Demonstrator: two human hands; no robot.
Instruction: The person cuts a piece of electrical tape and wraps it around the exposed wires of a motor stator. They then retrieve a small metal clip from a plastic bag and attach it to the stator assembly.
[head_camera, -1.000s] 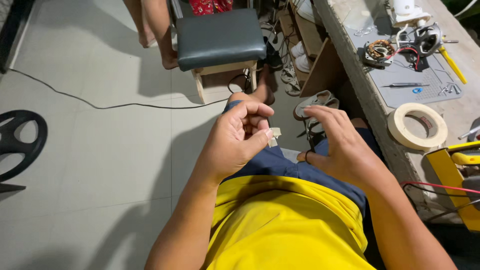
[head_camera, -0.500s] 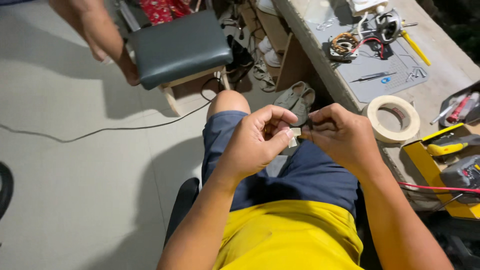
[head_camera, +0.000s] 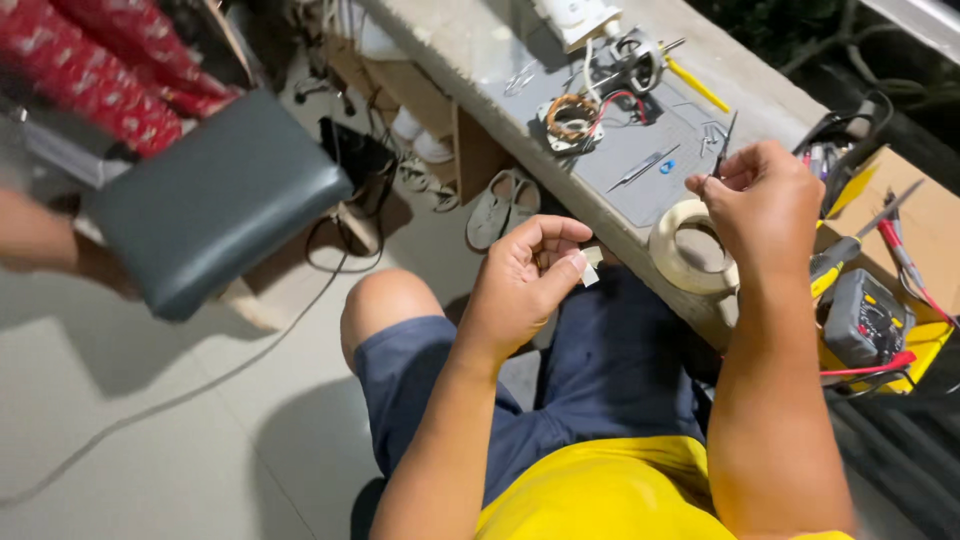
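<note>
My left hand (head_camera: 522, 290) is raised over my lap and pinches a small white piece (head_camera: 590, 266) between thumb and fingertips. Over the bench edge, my right hand (head_camera: 765, 205) grips a thin dark pointed tool (head_camera: 724, 148) that sticks up from the fingers. A roll of beige tape (head_camera: 688, 250) lies on the bench just below and left of that hand. Further back on a grey mat (head_camera: 672, 135) sits a copper-wound coil (head_camera: 572, 115) with red wires.
A yellow multimeter (head_camera: 865, 322) with red leads lies right of my right arm. A yellow-handled screwdriver (head_camera: 698, 88) rests at the back of the bench. A dark-cushioned stool (head_camera: 215, 200), another person's limb (head_camera: 45, 245), sandals (head_camera: 505, 205) and a floor cable (head_camera: 200, 385) are at the left.
My hands have parted. The right hand rose from my lap to the bench and now grips the thin tool. The left hand keeps the white piece.
</note>
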